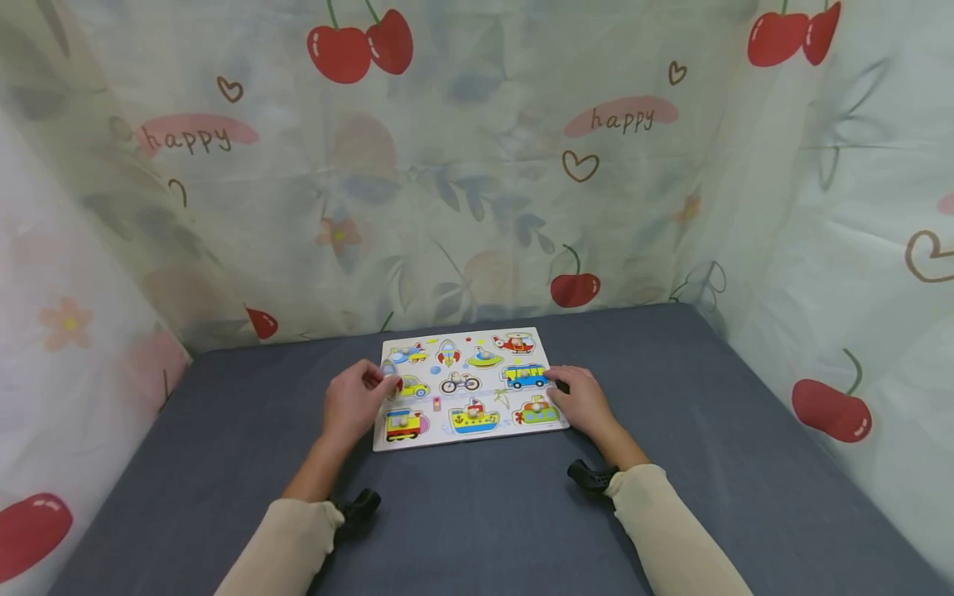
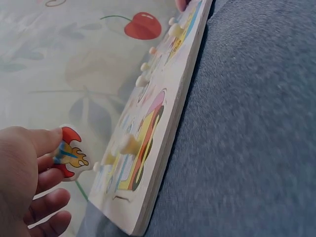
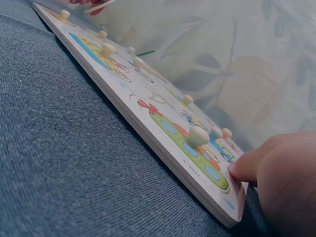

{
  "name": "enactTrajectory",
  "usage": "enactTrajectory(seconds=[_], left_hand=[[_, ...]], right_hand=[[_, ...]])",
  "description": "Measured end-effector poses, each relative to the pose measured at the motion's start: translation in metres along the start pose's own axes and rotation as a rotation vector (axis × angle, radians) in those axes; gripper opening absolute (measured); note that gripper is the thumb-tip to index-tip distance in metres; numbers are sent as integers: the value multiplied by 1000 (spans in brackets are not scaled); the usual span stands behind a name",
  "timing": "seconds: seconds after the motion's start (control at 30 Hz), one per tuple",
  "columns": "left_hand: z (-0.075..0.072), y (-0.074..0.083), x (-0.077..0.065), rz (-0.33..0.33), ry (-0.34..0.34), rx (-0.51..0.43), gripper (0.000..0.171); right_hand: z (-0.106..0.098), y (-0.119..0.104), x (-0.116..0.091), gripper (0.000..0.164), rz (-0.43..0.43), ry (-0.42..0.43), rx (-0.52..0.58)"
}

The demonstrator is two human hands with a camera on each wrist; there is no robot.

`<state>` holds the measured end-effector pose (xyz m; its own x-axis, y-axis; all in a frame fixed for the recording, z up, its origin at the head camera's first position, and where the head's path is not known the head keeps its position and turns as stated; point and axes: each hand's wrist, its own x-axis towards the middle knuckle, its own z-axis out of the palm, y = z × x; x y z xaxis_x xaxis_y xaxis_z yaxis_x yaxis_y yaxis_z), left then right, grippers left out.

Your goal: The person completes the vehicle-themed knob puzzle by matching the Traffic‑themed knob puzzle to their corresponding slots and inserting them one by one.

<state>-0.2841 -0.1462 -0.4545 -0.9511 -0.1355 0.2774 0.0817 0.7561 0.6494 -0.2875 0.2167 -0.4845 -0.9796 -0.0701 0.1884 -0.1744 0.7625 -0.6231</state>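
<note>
My left hand (image 1: 356,399) pinches a flat rocket piece (image 2: 69,154) with red fins and a yellow flame, between thumb and fingers. The piece is held tilted over the left side of a white wooden puzzle board (image 1: 477,440), near the yellow car (image 1: 412,386). At the board's right edge, my right hand (image 1: 584,399) rests its fingertips on the surface, beside the blue bus (image 1: 525,377) and the green submarine (image 3: 190,148). A rocket picture (image 1: 448,354) shows in the board's top row. In the right wrist view the right hand's other fingers are hidden.
The board lies on a dark grey cloth-covered table (image 1: 477,521). Knobbed vehicle pieces sit in it, among them a train (image 1: 403,425), a ship (image 1: 474,417) and a helicopter (image 1: 516,343). A cherry-print curtain (image 1: 477,215) rises behind and at both sides.
</note>
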Motion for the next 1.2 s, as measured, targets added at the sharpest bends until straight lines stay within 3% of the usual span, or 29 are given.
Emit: enactTrajectory(seconds=[0.4, 0.7, 1.2], left_hand=[[19, 8, 9, -21, 1, -53, 30], [31, 14, 17, -71, 53, -103, 29], [46, 33, 24, -58, 63, -100, 28]], right_hand=[[2, 6, -2, 35, 1, 4, 3], [0, 3, -1, 35, 2, 8, 5], [-2, -2, -1, 35, 10, -12, 0]])
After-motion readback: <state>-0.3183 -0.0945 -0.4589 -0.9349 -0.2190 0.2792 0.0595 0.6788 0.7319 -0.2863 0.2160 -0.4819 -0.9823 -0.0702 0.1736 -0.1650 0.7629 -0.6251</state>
